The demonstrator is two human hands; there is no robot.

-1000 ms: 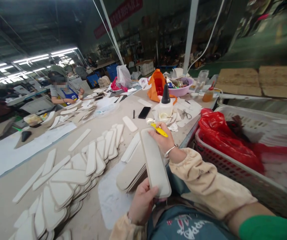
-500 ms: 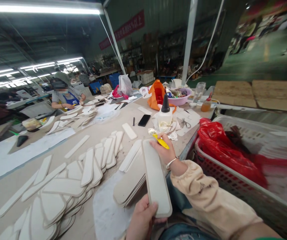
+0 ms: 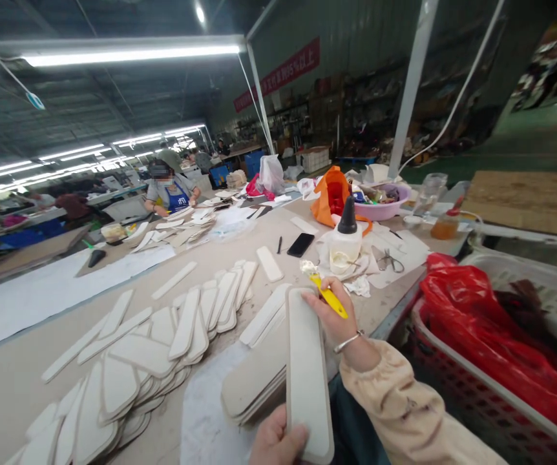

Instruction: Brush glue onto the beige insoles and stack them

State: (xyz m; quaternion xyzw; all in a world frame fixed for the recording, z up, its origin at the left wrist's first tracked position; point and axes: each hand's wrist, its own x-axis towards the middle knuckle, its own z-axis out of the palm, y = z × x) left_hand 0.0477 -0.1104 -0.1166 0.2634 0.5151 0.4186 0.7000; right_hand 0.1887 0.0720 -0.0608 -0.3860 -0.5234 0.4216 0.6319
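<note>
A long off-white panel point(image 3: 309, 381) with rounded corners and a beige rim is held upright between my hands. My left hand point(image 3: 278, 440) is closed on its lower end, thumb on the face. My right hand point(image 3: 339, 323) touches the panel's upper end with its fingertips and grips a yellow-handled brush point(image 3: 331, 298). White stuff coats the brush's far end. Left of the panel lies a stack of similar beige pieces point(image 3: 254, 387) on a white sheet point(image 3: 201, 413). Further left spreads a loose pile of white panels point(image 3: 137, 358).
Beyond my right hand stand a white bottle with a black cone top point(image 3: 347, 236), scissors point(image 3: 391, 261), a phone point(image 3: 300, 245) and an orange bag point(image 3: 329, 194). A basket point(image 3: 457, 349) with red plastic is at right. A co-worker point(image 3: 174, 190) sits across the table.
My view has turned left, so the scene sits further right. Both hands keep hold of the panel, and more of the brush shows above my right hand.
</note>
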